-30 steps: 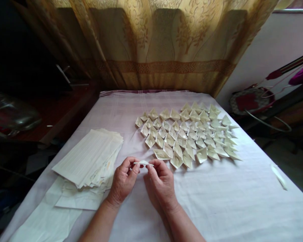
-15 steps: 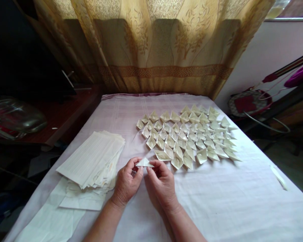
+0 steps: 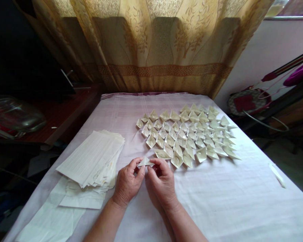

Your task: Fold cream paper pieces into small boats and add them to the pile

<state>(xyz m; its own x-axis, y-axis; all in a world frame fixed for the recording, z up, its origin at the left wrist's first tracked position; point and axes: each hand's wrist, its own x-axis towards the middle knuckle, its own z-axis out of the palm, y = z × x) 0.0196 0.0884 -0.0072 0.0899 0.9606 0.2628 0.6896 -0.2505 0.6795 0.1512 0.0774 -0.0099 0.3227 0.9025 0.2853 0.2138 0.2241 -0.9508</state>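
Between my two hands is a small folded paper triangle, its point facing away from me. My left hand pinches its left corner between thumb and fingers. On the other corner, my right hand grips in the same way. Just beyond my right hand stand rows of small folded paper boats, pale cream and set close together. To the left of my left hand lies a stack of lined paper sheets, with loose sheets slipping out underneath.
A white cloth covers the table. A narrow paper strip lies near its right edge. Behind hangs a gold patterned curtain. On the left, a dark red cabinet bears a clear plastic-wrapped item. A bag sits at the right.
Both hands keep hold of the folded paper triangle, which has shifted very slightly to the right. The view has tilted a little; the boats and the paper stack stay put.
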